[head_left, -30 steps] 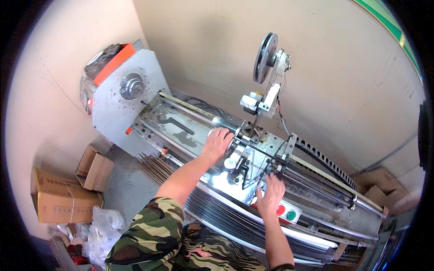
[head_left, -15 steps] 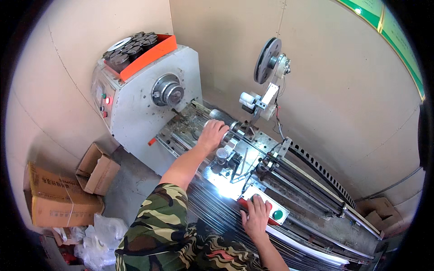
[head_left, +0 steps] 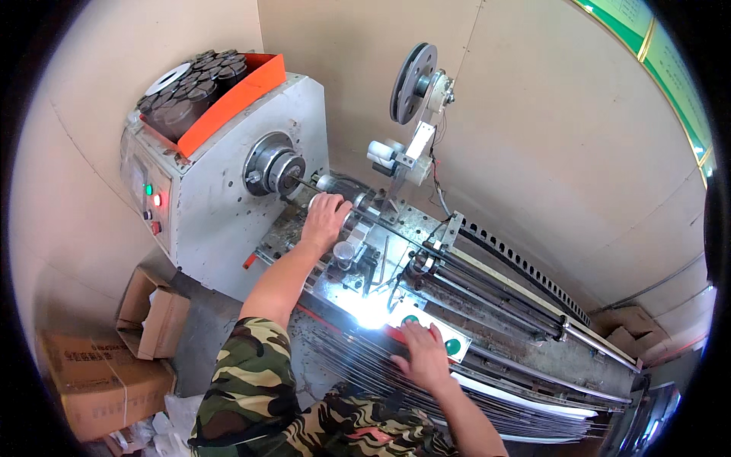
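Observation:
A long grey winding machine (head_left: pixel 487 305) runs from a white headstock box (head_left: pixel 221 190) at the left to the lower right. My left hand (head_left: pixel 325 217) rests on a small metal part on the thin rod beside the round chuck (head_left: pixel 276 167); whether it grips it I cannot tell. My right hand (head_left: pixel 422 354) lies flat, fingers apart, on the white control plate with green buttons (head_left: pixel 434 339) at the machine's front edge. A dark wheel (head_left: pixel 413 72) stands on an upright arm above the carriage.
An orange tray of dark round spools (head_left: pixel 194 80) sits on top of the headstock. Cardboard boxes (head_left: pixel 103 381) and an open carton (head_left: pixel 152 312) lie on the floor at left. More boxes (head_left: pixel 636 327) sit at right. Thin metal rods (head_left: pixel 457 388) are stacked along the front.
My left hand has slid left along the bed toward the chuck. My right hand has dropped from the carriage to the control plate. The view has shifted left toward the headstock.

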A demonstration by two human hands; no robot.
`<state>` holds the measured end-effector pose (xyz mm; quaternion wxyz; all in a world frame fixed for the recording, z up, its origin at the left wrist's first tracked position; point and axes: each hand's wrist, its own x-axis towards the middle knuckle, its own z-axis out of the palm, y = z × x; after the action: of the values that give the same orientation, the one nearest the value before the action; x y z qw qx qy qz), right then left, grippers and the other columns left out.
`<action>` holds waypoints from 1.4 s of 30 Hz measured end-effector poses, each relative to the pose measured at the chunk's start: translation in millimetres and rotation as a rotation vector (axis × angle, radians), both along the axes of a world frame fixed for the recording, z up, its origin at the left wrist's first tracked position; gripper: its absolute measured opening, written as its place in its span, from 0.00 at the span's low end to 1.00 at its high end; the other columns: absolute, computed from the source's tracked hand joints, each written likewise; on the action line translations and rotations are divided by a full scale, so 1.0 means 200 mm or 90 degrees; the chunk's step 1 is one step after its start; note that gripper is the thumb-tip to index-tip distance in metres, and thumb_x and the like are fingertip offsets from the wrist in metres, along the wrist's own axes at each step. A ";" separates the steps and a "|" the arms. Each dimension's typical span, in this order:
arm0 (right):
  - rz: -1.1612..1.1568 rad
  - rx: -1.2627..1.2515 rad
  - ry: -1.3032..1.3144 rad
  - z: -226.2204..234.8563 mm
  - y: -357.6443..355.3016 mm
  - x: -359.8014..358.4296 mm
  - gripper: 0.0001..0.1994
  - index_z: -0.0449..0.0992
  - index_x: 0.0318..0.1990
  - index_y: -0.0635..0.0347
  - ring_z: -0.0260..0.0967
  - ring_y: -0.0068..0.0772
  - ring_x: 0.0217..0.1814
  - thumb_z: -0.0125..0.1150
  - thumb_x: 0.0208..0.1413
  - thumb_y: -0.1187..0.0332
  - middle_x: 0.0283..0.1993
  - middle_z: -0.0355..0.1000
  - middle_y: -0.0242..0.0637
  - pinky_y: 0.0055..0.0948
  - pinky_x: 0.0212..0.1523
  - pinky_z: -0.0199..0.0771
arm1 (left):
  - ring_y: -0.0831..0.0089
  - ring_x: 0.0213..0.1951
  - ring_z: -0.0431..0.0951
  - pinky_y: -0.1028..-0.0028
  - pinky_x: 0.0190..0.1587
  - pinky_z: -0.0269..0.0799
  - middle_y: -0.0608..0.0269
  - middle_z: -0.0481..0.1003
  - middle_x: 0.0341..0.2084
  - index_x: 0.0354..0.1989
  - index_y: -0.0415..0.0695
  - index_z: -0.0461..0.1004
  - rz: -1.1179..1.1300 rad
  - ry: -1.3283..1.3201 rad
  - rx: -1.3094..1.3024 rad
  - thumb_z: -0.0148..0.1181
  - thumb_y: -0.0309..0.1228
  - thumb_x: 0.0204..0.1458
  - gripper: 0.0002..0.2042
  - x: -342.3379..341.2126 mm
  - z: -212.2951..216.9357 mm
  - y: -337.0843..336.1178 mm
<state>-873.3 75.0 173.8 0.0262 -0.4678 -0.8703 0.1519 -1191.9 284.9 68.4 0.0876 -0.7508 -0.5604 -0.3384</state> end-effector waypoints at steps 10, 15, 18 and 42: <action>-0.318 0.286 -0.076 -0.12 0.56 0.56 0.42 0.60 0.66 0.72 0.49 0.55 0.76 0.71 0.49 0.56 0.72 0.54 0.57 0.49 0.75 0.45 | 0.56 0.54 0.69 0.58 0.61 0.62 0.56 0.69 0.46 0.48 0.43 0.71 -0.062 0.061 -0.005 0.58 0.25 0.46 0.18 -0.05 0.06 0.04; -0.299 0.294 -0.084 -0.13 0.53 0.62 0.42 0.59 0.66 0.72 0.47 0.54 0.77 0.70 0.50 0.55 0.72 0.53 0.57 0.47 0.76 0.43 | 0.55 0.56 0.68 0.61 0.63 0.62 0.56 0.69 0.49 0.49 0.43 0.72 -0.059 0.052 -0.099 0.72 0.23 0.30 0.30 -0.18 0.17 0.02; -0.300 0.295 -0.088 -0.10 0.51 0.63 0.42 0.58 0.67 0.71 0.47 0.54 0.77 0.69 0.50 0.54 0.73 0.53 0.57 0.47 0.76 0.43 | 0.55 0.59 0.66 0.61 0.65 0.62 0.56 0.68 0.51 0.54 0.44 0.70 -0.008 0.056 -0.168 0.75 0.25 0.31 0.35 -0.25 0.23 0.02; -0.321 0.307 -0.060 0.03 0.38 0.76 0.41 0.60 0.66 0.68 0.50 0.51 0.76 0.71 0.49 0.55 0.72 0.56 0.52 0.47 0.75 0.47 | 0.57 0.47 0.78 0.61 0.54 0.69 0.54 0.80 0.39 0.53 0.43 0.73 0.041 0.308 -0.288 0.52 0.25 0.53 0.17 -0.29 0.24 0.27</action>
<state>-721.3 151.6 180.2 0.1324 -0.6548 -0.7385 -0.0910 -1250.1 338.1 115.8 0.0598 -0.7916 -0.6079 -0.0140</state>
